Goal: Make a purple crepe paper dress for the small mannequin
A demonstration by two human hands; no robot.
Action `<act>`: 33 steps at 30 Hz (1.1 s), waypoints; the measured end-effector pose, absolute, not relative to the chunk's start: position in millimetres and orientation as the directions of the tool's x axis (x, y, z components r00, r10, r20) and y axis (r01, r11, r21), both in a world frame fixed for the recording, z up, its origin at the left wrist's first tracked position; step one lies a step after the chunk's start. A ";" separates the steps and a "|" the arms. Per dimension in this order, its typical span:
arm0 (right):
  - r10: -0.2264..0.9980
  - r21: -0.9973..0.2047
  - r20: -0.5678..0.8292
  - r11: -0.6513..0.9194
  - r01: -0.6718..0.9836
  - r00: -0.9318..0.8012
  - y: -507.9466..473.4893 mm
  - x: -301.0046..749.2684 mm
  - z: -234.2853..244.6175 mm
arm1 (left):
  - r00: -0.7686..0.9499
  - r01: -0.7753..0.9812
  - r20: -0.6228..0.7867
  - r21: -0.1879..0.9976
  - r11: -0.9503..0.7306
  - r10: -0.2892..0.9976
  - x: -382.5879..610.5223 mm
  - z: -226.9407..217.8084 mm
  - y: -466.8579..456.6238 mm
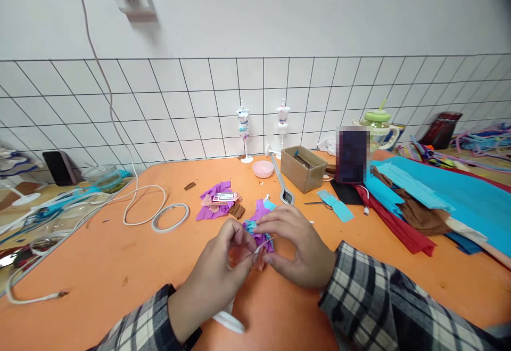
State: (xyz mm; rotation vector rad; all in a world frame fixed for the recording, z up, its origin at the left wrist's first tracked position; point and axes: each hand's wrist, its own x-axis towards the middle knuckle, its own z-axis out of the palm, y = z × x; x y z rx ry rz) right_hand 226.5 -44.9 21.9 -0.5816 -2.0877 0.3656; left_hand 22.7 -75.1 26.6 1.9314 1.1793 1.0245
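Both my hands meet over the orange table [120, 255], near its front middle. My left hand [217, 271] is closed, pinching a small purple and blue cloth piece [258, 229] together with a thin white strip. My right hand [297, 244] is closed on the same cloth piece from the right side. A white band [228, 321] lies under my left wrist. Behind my hands sits a heap of purple cloth scraps [215, 202] with a small label on it.
A cardboard box [303, 168], a pink dish [263, 168], a metal tool [282, 186], two small mannequins [243, 127] and a white cable with a ring [170, 217] lie further back. Blue, red and brown fabric sheets [431, 196] cover the right side. Scissors [317, 202] lie beside blue scraps.
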 end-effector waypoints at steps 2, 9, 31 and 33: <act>0.521 -0.406 0.698 0.853 0.328 -0.491 -48.3 221.9 22.1 | 0.307 0.466 0.278 0.790 -0.399 0.910 22.6 25.6 -76.8; 0.561 -0.367 0.655 0.822 0.435 -0.506 -47.9 216.5 14.5 | 0.331 0.481 0.244 0.788 -0.385 0.912 22.3 24.8 -75.9; 1.000 -0.567 -0.017 0.001 0.824 -0.013 32.5 286.9 -9.8 | 0.189 0.400 0.534 0.724 -0.561 0.824 7.2 21.2 -72.4; 1.000 -0.521 -0.002 -0.001 0.853 0.000 32.7 285.7 -10.6 | 0.177 0.399 0.547 0.720 -0.568 0.818 6.7 20.3 -71.9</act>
